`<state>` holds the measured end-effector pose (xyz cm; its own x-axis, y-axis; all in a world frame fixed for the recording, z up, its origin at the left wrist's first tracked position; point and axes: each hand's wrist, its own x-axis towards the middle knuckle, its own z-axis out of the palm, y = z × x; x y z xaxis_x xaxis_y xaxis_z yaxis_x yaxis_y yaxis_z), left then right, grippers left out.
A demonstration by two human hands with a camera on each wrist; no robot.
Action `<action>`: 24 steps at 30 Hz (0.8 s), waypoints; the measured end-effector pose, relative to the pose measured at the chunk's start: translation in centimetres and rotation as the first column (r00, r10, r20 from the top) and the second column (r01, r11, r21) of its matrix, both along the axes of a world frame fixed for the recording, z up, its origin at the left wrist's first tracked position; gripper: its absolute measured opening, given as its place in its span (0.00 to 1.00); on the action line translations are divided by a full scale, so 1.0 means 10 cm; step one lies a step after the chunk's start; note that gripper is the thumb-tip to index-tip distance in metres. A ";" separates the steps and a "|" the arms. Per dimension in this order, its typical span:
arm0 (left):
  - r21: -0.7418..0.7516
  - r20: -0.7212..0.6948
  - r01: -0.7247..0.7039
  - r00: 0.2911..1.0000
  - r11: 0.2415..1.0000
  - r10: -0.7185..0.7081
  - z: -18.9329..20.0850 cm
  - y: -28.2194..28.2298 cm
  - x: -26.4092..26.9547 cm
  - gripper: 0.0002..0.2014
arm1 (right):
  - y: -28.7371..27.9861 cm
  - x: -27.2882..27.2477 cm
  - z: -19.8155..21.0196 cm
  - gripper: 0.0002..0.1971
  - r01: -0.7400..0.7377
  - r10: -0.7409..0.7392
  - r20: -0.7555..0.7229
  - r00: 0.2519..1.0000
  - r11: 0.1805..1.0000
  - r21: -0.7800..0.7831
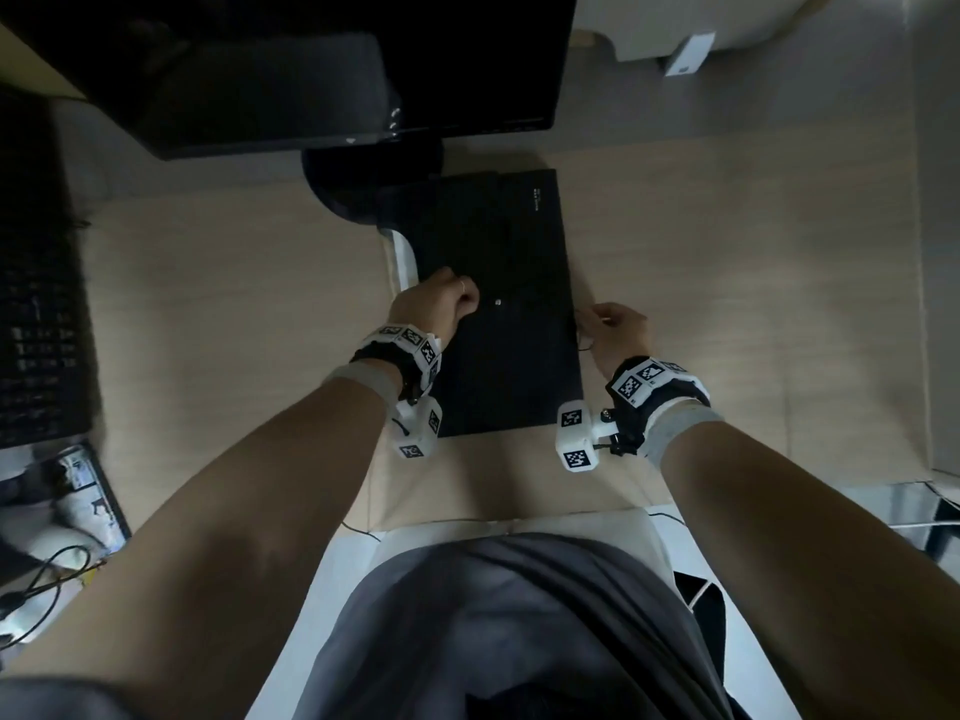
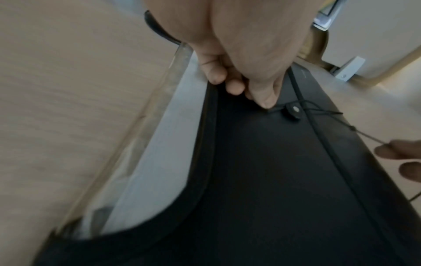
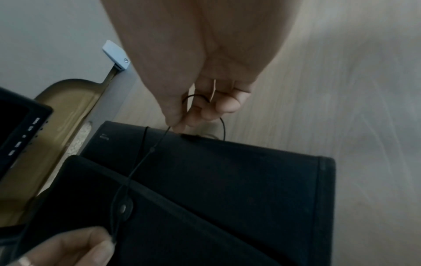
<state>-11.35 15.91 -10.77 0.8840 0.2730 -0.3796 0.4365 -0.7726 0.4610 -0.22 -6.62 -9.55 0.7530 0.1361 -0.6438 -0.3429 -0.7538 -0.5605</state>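
A black folder (image 1: 498, 304) lies lengthwise on the wooden desk (image 1: 234, 283), and its flap carries a small round button (image 1: 497, 302). My left hand (image 1: 441, 298) sits on the flap just left of the button (image 2: 295, 108), its curled fingers (image 2: 214, 77) over the flap's edge and the thumb on top. At the folder's right edge my right hand (image 1: 618, 330) pinches a thin black string (image 3: 145, 158). The string runs taut from those fingertips (image 3: 180, 124) down to the button (image 3: 123, 208). White paper in a clear sleeve (image 2: 159, 144) sticks out along the folder's left side.
A dark monitor (image 1: 337, 70) on a round base (image 1: 363, 184) stands right behind the folder. A black keyboard (image 1: 36, 304) lies at the far left, with cables (image 1: 41, 579) below it. A white bracket (image 1: 688, 57) is fixed to the back panel.
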 end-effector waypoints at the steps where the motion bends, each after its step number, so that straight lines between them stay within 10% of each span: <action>1: -0.015 0.006 -0.021 1.000 1.000 0.021 0.01 -0.01 -0.02 0.07 | 0.01 -0.05 0.01 0.08 -0.001 0.001 0.004 1.000 1.000 0.004; 8: -0.064 0.003 -0.123 0.992 0.990 0.123 0.26 -0.10 0.04 0.22 | 0.08 -0.23 0.02 0.05 0.019 -0.019 -0.009 1.000 0.997 0.074; 12: -0.088 -0.030 0.075 0.997 0.993 -0.078 0.39 -0.21 0.28 0.34 | 0.11 -0.22 0.06 0.05 -0.005 0.008 -0.015 1.000 0.986 0.164; 17: 0.002 -0.148 0.252 0.957 0.968 -0.249 0.35 -0.26 0.53 0.13 | 0.07 -0.15 0.09 0.05 0.004 0.002 -0.022 1.000 0.967 0.256; 24: -0.005 -0.090 0.125 0.988 0.992 -0.125 0.34 0.05 0.36 0.14 | 0.06 -0.10 0.07 0.05 -0.021 0.029 -0.031 0.999 0.971 0.240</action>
<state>-7.79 16.39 -7.41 0.8733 0.1629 -0.4591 0.3763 -0.8241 0.4233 -1.21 -6.02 -8.87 0.7254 0.3079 -0.6157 -0.3478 -0.6079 -0.7138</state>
